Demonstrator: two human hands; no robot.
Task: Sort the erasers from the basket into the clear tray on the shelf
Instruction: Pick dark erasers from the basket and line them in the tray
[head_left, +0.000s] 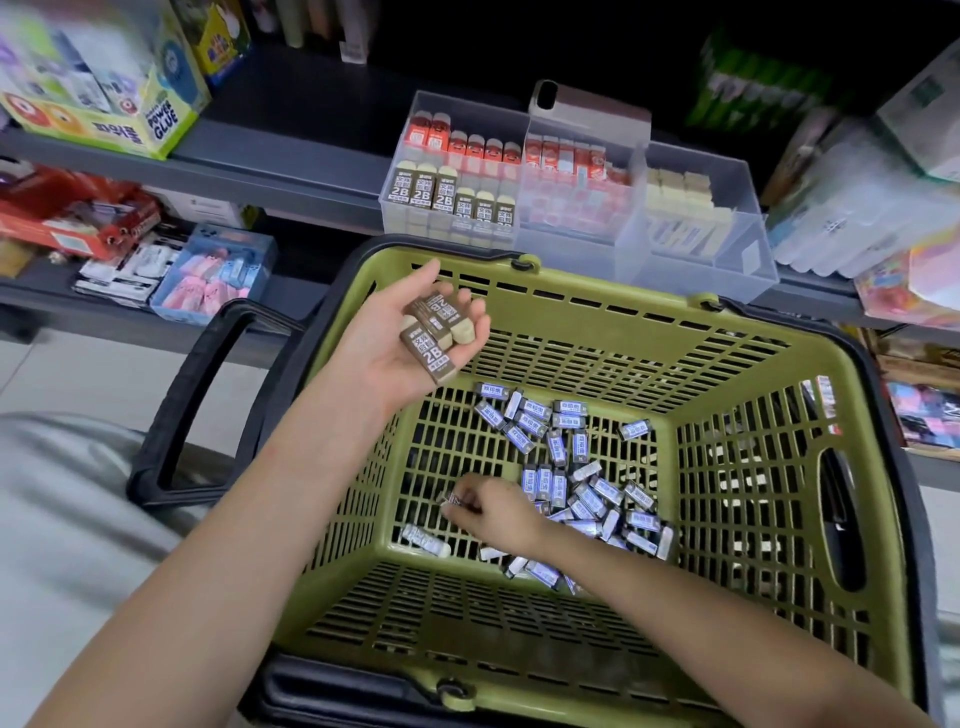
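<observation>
A green slotted basket (769, 364) fills the lower middle, with several small blue-labelled erasers (558, 452) scattered on its floor. My left hand (395, 343) hovers palm up over the basket's far left corner and holds a few brown 2B erasers (434, 332) in curled fingers. My right hand (493, 512) is down on the basket floor, its fingers pinching one small eraser (453, 500) at the left of the pile. Behind the basket a clear tray (748, 260) on the shelf holds rows of brown 2B, red and cream erasers.
A black basket handle (197, 395) lies folded down at the left. Glue boxes (104, 104) stand on the upper shelf at left, and a blue box of pink items (213, 280) sits lower. Packaged goods crowd the right shelf.
</observation>
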